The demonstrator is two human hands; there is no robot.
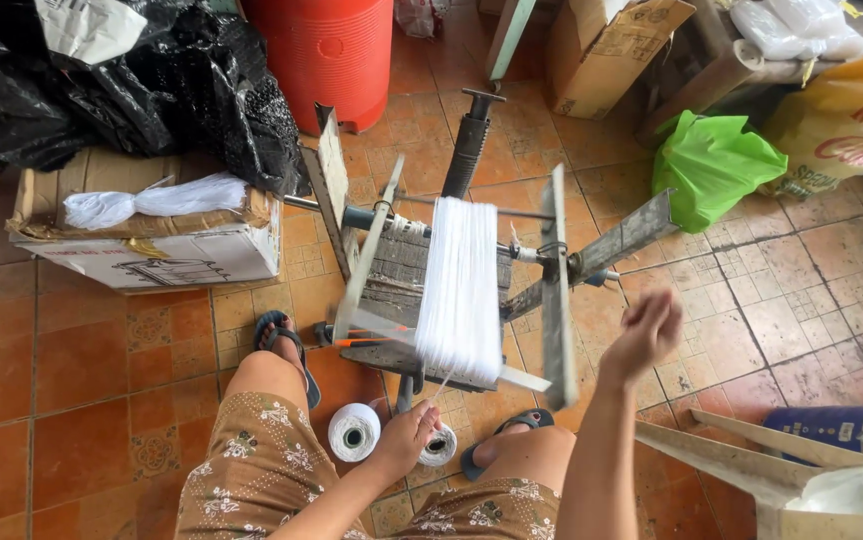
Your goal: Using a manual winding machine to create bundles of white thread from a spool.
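**Winding frame on a tiled floor, both hands at work**

Seated low on a floor (81,360) of orange-brown tiles, patterned squares set among the plain ones. At centre, a wooden winding frame (451,290) wrapped with a broad band of white thread (461,285). Left hand (406,435) at 6 o'clock of the frame, fingers pinched together on a thin strand running up to the band. Just beside that hand, at its 9 o'clock, a white spool (353,431) standing on the floor; a second, smaller spool (439,447) touching the hand at its 3 o'clock. Right hand (643,335) raised at 3 o'clock of the frame, blurred, fingers curled in loosely; whether clamped on anything, cannot tell. Sandalled feet on either side of the frame base.

Around the room: cardboard box (151,245) at 9 o'clock with a white thread hank (156,200) lying on top; black plastic bags (131,85) at 10 o'clock; red barrel (326,50) at 12 o'clock; green bag (713,165) and yellow sack (841,120) at 2 o'clock; more cartons behind
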